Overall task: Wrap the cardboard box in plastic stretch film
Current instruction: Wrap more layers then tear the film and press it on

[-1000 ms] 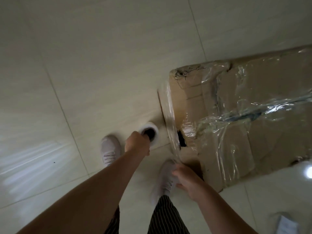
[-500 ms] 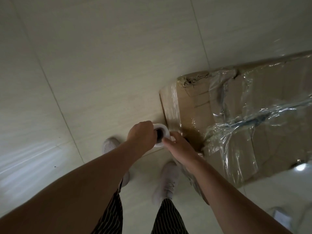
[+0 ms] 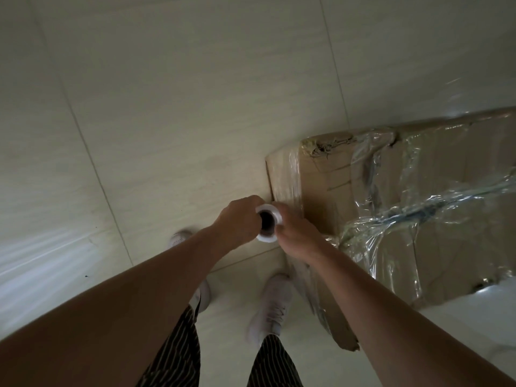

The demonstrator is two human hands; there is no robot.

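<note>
A large brown cardboard box (image 3: 329,174) stands on the floor at the right, with a torn top corner and crinkled clear stretch film (image 3: 413,213) over its top and sides. A white stretch film roll (image 3: 267,223) with a dark hollow core is held upright just left of the box's near corner. My left hand (image 3: 237,219) grips the roll from the left. My right hand (image 3: 296,236) grips it from the right, close against the box's side.
Pale tiled floor (image 3: 167,107) spreads to the left and behind the box. My two white shoes (image 3: 272,305) and striped trousers are below the hands, next to the box's near edge.
My right hand came up from the box's lower edge and took hold of the roll. The roll rose and moved toward the box's corner.
</note>
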